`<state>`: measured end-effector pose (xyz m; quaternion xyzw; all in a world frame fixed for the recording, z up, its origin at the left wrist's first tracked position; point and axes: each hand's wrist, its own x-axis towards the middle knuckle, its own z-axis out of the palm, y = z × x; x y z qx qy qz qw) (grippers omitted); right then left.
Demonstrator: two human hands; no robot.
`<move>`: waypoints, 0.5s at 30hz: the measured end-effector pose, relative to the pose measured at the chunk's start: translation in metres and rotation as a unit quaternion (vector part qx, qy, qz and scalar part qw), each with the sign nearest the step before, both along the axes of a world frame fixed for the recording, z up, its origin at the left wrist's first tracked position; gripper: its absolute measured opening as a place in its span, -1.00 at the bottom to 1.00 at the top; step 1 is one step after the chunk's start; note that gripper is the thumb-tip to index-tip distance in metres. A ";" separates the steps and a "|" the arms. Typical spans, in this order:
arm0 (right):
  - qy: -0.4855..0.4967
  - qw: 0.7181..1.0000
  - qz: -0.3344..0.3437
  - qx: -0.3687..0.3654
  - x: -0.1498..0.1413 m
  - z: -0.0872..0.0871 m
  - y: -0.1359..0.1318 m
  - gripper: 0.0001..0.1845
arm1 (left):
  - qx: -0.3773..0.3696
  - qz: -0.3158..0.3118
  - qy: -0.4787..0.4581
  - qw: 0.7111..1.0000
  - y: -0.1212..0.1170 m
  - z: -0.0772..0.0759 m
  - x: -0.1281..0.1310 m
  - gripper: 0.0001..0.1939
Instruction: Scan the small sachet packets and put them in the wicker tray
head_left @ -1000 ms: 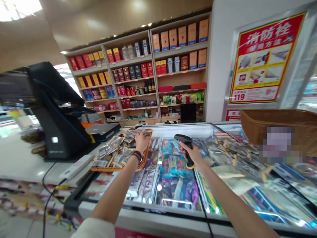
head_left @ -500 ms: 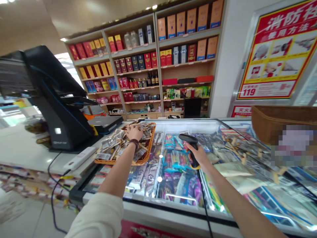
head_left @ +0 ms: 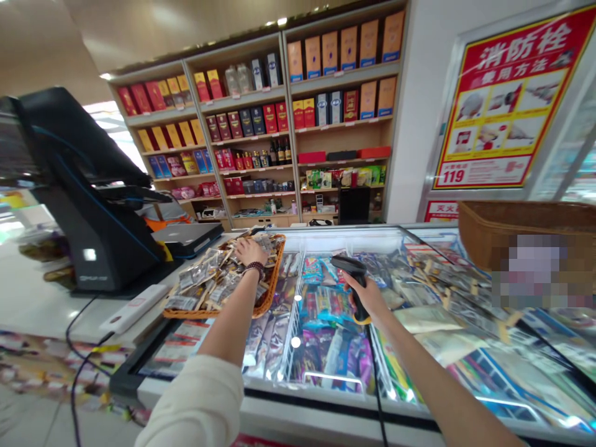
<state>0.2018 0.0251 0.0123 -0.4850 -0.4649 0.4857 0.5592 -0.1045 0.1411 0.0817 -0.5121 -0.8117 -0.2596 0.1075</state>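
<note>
A: What stands at the far left?

B: A dark checkout terminal on a pale counter, with a slim white box near its base and a flat dark platform to its right.

A: And next to these?

B: An orange wicker basket, heaped with small clear packets. The left hand, a beaded bracelet at its wrist, lies palm down upon the heap, inside the rim, fingers slightly parted. Whether the fingertips pinch a packet cannot be determined.

A: How far has the handling come there?

B: By appearance, only to contact: the hand is among the packets, yet none is seen lifted clear of the basket.

A: What occupies the centre?

B: A glass-topped display chest, bagged goods visible through the glass. Above it the right hand wraps the grip of a black handheld scanner, whose cord hangs toward the near edge.

A: Is the scanner engaged?

B: It is in hand, its head pointing leftward, but well apart from the basket. No packet is seen at its head; the bringing together of the two appears undone.

A: And the right margin?

B: More packets lie over the chest, beside a brown basket with a blurred front label.
</note>
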 end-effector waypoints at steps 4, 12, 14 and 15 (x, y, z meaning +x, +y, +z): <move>-0.019 1.000 0.010 0.003 0.001 0.001 0.000 -0.43 | 0.015 -0.022 0.008 1.000 0.000 -0.005 0.002 -0.52; -0.004 0.999 0.004 0.032 -0.001 -0.004 0.003 -0.43 | -0.005 -0.160 -0.071 0.985 -0.008 0.012 0.026 -0.83; -0.004 0.999 -0.002 0.032 0.000 -0.003 0.001 -0.41 | 0.005 -0.198 -0.123 0.972 -0.008 0.014 0.040 -0.86; -0.002 0.999 -0.005 0.036 0.001 -0.001 0.000 -0.40 | 0.015 -0.226 -0.180 0.957 -0.008 0.012 0.048 -0.87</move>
